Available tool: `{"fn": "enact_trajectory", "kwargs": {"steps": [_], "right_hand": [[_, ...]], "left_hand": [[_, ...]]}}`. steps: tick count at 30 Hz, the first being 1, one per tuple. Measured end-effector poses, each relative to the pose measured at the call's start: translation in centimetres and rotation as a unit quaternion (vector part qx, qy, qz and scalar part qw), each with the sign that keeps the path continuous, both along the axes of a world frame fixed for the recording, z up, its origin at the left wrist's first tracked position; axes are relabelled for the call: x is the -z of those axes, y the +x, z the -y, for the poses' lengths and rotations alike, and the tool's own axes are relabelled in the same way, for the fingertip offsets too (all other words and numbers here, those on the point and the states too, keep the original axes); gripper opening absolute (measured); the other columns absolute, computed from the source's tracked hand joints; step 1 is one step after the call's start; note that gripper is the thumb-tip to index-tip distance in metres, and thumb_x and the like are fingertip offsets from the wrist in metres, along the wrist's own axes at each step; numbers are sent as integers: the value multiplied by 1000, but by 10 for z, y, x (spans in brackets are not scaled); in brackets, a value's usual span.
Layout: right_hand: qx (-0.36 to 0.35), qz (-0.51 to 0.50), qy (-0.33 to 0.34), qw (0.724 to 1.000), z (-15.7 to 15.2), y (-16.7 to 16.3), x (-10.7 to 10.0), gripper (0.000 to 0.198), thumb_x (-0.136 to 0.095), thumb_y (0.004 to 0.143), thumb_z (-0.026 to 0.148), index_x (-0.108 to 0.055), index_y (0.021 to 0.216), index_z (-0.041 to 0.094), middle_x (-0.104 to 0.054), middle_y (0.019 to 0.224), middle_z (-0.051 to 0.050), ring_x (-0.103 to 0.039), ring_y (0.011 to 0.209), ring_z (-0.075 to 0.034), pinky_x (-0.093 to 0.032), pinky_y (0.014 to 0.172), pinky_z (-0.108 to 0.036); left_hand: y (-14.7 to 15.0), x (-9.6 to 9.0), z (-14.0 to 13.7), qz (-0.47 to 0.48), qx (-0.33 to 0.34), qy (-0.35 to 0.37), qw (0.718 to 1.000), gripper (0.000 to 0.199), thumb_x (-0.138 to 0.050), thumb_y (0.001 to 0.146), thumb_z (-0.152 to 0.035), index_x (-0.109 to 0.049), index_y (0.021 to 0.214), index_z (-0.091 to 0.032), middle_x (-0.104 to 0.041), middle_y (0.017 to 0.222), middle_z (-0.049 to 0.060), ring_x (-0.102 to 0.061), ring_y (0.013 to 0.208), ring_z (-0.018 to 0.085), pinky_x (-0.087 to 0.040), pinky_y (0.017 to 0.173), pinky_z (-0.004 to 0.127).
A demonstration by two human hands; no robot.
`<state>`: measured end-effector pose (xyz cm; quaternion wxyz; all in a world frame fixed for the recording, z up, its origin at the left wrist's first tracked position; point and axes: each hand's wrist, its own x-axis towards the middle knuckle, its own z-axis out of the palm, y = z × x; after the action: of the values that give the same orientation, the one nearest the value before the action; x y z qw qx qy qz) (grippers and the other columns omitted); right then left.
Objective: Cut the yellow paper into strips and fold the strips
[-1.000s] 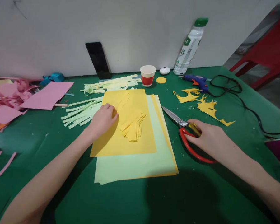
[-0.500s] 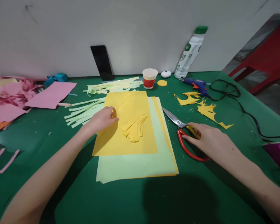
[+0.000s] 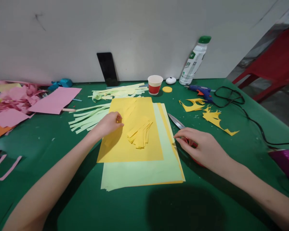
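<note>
My left hand (image 3: 109, 124) hovers at the left side of a yellow paper sheet (image 3: 132, 155), fingers loosely curled, thumb apart from them and nothing visible in between. A small bunch of folded yellow paper strips (image 3: 141, 134) lies on that sheet. Beneath it are light green sheets (image 3: 144, 175) with yellow edges showing among them. My right hand (image 3: 202, 146) is above the red-handled scissors (image 3: 176, 121), fingers apart, its fingertips near the stack's right edge. The scissors lie on the table, their handles mostly hidden by this hand.
Green paper strips (image 3: 90, 120) lie left of the stack, pink paper scraps (image 3: 21, 99) farther left. Behind stand a phone (image 3: 107, 69), a paper cup (image 3: 154, 86) and a leaning bottle (image 3: 194, 64). A blue glue gun (image 3: 201, 90) with its cord and yellow offcuts (image 3: 215, 118) are at right.
My right hand has let go of the scissors' handle and moved left toward the paper stack. My left hand stays nearly in place. The whole view has shifted slightly.
</note>
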<state>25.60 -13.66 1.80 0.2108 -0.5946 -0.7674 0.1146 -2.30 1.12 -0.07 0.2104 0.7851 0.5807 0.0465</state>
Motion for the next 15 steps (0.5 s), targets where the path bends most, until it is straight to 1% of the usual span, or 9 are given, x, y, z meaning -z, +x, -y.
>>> {"fn": "enact_trajectory", "kwargs": {"steps": [2,4,7,9,12,15], "right_hand": [[-20,-18,-15,1000,-3,-10,-7,21,-41,84,23,-61,84,19,-67,89,-5,-61,75,-16,-47,63,-29],[-37,-33,-33,998,-7,-19,-15,20,-41,83,22,-61,83,19,-67,89,-4,-61,77,-17,-46,64,-29],[-58,-57,-63,995,-15,-30,-23,18,-44,82,20,-62,79,19,-67,84,-3,-59,72,-15,-44,60,-27],[-63,-76,-79,992,-20,-36,-27,17,-45,81,19,-62,77,18,-67,81,-3,-58,69,-14,-42,58,-27],[-62,-111,-98,987,-26,-40,-29,17,-45,80,17,-62,77,17,-67,82,-2,-57,71,-13,-41,58,-25],[-55,-150,-125,979,-31,-41,-29,16,-47,80,18,-62,76,16,-67,81,-3,-57,70,-13,-41,57,-24]], "left_hand": [[-2,-1,-1,9,-4,-4,1000,29,-57,65,-32,-54,90,-17,-62,96,9,-59,87,24,-45,68,30],[-5,-2,-2,23,-3,-20,1000,28,-58,64,-30,-54,88,-17,-64,90,7,-61,84,22,-46,67,29],[-7,-2,-4,47,0,-42,998,24,-57,64,-30,-53,85,-18,-66,83,4,-63,79,20,-47,66,27],[-6,-2,-3,59,-2,-47,997,24,-58,63,-30,-53,84,-17,-66,82,4,-63,78,19,-48,64,27],[-4,-3,-1,72,-5,-44,996,25,-59,61,-27,-54,83,-17,-65,82,4,-63,76,20,-47,63,28],[-2,-4,1,88,-7,-37,995,28,-60,60,-24,-56,87,-16,-64,81,5,-62,76,21,-47,62,29]]}}
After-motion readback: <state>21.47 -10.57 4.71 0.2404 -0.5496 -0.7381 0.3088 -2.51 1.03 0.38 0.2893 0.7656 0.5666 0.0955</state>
